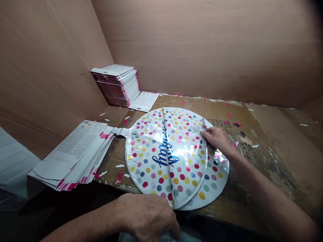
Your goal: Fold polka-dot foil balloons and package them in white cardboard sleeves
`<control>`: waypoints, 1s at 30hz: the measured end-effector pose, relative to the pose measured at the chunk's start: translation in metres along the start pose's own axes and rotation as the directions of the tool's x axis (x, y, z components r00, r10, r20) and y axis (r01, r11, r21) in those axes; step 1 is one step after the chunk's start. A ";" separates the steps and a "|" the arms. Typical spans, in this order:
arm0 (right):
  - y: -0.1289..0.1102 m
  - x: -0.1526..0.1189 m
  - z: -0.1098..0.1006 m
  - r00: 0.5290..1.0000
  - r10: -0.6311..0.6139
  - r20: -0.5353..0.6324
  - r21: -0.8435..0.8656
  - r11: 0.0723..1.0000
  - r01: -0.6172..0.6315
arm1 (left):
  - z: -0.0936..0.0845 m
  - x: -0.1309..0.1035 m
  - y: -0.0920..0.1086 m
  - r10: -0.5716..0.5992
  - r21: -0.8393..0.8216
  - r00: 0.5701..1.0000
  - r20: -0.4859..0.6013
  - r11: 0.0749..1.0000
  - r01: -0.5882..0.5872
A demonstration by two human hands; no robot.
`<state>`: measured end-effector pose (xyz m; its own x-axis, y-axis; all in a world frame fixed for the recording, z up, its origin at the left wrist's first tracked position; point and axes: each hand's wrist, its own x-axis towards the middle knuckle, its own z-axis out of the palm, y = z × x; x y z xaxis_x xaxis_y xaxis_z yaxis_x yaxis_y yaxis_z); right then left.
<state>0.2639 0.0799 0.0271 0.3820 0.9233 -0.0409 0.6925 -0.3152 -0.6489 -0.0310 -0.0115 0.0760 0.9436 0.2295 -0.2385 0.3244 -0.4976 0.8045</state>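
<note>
A flat foil balloon (148, 148), white with coloured dots and blue lettering, lies on the cardboard-covered table with its neck pointing left. A crease runs down its middle. Under it, another dotted foil balloon (214, 183) sticks out at the lower right. My right hand (218, 138) pinches the upper balloon near its right edge between thumb and fingers. At the table's front edge, my left hand (148, 215) is curled downward, below the balloons. Its fingertips are hidden, and pale see-through plastic (186, 235) shows beneath it.
Printed white card sleeves with pink edges form a tall stack (116, 84) in the back left corner. A single sleeve (144, 101) lies beside it. Another pile of sleeves (75, 151) leans at the left front. Pink and white paper scraps litter the table. Wooden panels (202, 47) enclose the back and left.
</note>
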 end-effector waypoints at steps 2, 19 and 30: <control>0.004 -0.011 -0.003 0.966 -0.194 -0.171 -0.282 0.949 0.140 | 0.015 0.014 0.003 -0.122 0.020 0.982 -0.145 0.992 0.126; -0.030 -0.184 0.009 0.202 -0.945 -0.257 -0.004 0.210 0.978 | -0.012 0.048 0.024 -0.648 -0.940 0.708 -0.281 0.334 -0.067; 0.096 -0.111 -0.005 0.647 -0.597 -0.474 -0.495 0.788 0.365 | -0.012 0.009 -0.005 -0.631 -0.490 0.633 -0.449 0.766 0.416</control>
<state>0.2909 -0.0539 -0.0264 0.1235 0.6815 0.7213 0.9885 -0.0203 -0.1500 -0.0246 0.0033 0.0768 0.3627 0.8347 -0.4143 0.6091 0.1241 0.7833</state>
